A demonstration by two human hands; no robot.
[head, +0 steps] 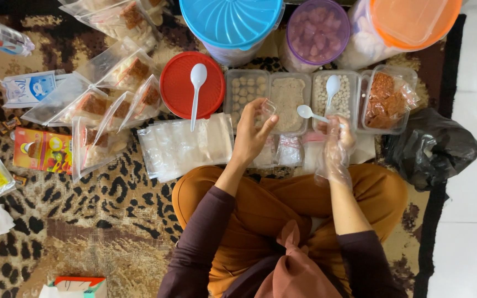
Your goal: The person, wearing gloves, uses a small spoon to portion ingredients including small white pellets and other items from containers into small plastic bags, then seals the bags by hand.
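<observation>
Small clear bag [266,107] was pinched open by left hand [251,132]; white spoon [308,113] gripped by gloved right hand [338,144]; bag mouth best kept wide, spoon level.

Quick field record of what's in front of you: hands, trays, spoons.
left hand: bare, holds small clear bag open
right hand: in clear plastic glove, holds white spoon
trays: four clear trays in a row; crumb tray between the hands
red lid: second white spoon on it
surface: leopard-print rug
</observation>
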